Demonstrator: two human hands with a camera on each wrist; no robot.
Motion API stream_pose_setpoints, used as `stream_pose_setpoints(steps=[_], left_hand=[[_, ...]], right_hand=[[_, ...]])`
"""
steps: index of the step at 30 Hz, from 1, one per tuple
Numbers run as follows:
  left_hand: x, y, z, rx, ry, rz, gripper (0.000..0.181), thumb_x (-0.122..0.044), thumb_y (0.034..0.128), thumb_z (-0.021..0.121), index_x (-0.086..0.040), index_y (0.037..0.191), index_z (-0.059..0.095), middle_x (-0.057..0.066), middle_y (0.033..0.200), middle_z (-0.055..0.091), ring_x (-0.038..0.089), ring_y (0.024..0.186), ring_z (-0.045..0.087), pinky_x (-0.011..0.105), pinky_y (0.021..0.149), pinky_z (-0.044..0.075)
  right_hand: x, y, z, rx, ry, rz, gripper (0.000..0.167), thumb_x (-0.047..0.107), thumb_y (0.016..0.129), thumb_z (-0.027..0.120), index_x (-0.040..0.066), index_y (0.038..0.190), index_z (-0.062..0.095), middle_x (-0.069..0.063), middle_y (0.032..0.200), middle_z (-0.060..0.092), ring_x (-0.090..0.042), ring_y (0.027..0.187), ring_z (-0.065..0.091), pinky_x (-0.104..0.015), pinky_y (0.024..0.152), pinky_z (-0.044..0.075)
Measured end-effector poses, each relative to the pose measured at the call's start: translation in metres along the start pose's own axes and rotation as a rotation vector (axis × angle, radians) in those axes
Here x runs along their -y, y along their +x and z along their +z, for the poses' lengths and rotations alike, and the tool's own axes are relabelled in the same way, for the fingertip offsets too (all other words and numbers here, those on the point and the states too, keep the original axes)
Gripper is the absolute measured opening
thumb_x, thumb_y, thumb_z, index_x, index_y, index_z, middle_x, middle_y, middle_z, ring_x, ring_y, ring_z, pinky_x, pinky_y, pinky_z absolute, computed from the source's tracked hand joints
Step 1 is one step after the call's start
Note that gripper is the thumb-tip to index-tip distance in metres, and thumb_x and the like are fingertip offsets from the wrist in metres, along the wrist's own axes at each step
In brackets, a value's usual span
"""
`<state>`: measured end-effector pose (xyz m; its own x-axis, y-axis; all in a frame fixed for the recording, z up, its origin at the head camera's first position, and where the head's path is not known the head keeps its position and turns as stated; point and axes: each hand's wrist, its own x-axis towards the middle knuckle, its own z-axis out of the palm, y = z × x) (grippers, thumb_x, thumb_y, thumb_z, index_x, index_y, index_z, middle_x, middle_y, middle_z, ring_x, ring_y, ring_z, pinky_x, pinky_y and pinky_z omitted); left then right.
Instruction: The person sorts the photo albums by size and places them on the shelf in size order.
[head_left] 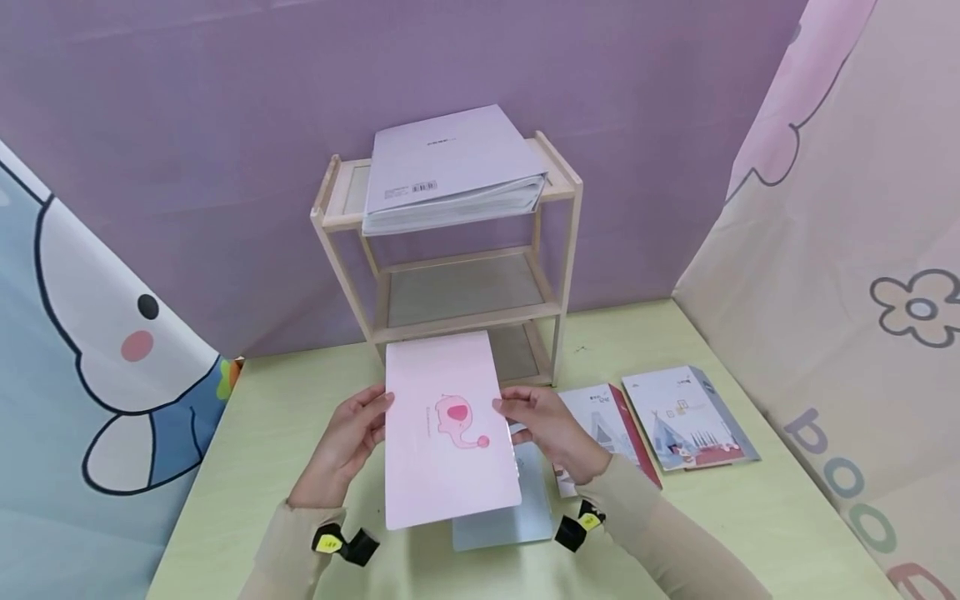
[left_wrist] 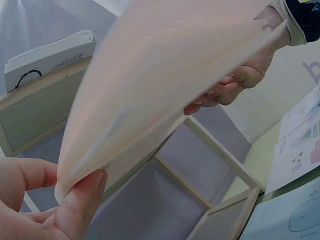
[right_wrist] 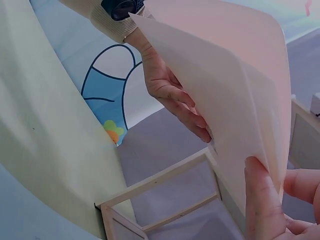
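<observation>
A pink notebook (head_left: 427, 475) with an elephant drawing on its cover is held up in front of the shelf, above the table. My left hand (head_left: 347, 442) pinches its left edge, thumb on the cover and fingers behind. On the opposite edge my right hand (head_left: 551, 425) pinches it the same way. Both wrist views show the thin pages bowing between the two hands; the left wrist view has the left thumb and fingers (left_wrist: 82, 200) at one corner. Under the pink notebook, partly hidden, a light blue notebook (head_left: 502, 529) lies on the table.
A wooden shelf (head_left: 468, 321) with several tiers stands at the back, bearing a stack of large white books (head_left: 457, 167) on top. To the right lie two illustrated booklets, one red-edged (head_left: 600, 425) and one grey-edged (head_left: 678, 417), on the pale green table (head_left: 247, 467). Printed curtains hang around.
</observation>
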<state>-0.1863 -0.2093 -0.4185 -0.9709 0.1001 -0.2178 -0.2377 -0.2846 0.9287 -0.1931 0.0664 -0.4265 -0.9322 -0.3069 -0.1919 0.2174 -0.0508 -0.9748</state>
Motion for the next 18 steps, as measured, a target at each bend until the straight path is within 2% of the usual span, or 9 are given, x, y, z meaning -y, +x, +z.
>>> stream_pose_setpoints(steps=[5,12,18], left_hand=[[-0.004,0.0,0.003,-0.013,-0.009,0.001,0.037,-0.004,0.0961,0.05,0.006,0.13,0.042,-0.002,0.087,0.069,0.006,0.07,0.064,0.016,0.06,0.052],[-0.009,0.003,0.006,-0.025,-0.058,0.016,0.014,-0.006,0.0957,0.052,-0.007,0.108,0.058,0.0,0.084,0.07,0.006,0.066,0.063,0.015,0.057,0.051],[-0.013,0.007,0.011,-0.063,-0.106,0.018,0.014,-0.005,0.096,0.051,-0.013,0.098,0.063,-0.001,0.076,0.068,0.005,0.06,0.06,0.013,0.052,0.049]], right_hand=[[0.005,0.001,-0.001,0.011,-0.006,-0.01,0.033,0.01,0.092,0.059,-0.011,0.117,0.056,-0.004,0.089,0.064,-0.012,0.075,0.061,-0.022,0.055,0.053],[0.013,0.004,-0.003,-0.023,0.003,0.02,0.034,0.011,0.092,0.06,-0.009,0.119,0.054,-0.004,0.09,0.063,-0.011,0.075,0.06,-0.021,0.054,0.052],[0.021,0.009,-0.005,-0.027,-0.003,0.001,0.034,0.01,0.092,0.059,-0.01,0.119,0.054,-0.003,0.088,0.062,-0.01,0.072,0.06,-0.02,0.053,0.051]])
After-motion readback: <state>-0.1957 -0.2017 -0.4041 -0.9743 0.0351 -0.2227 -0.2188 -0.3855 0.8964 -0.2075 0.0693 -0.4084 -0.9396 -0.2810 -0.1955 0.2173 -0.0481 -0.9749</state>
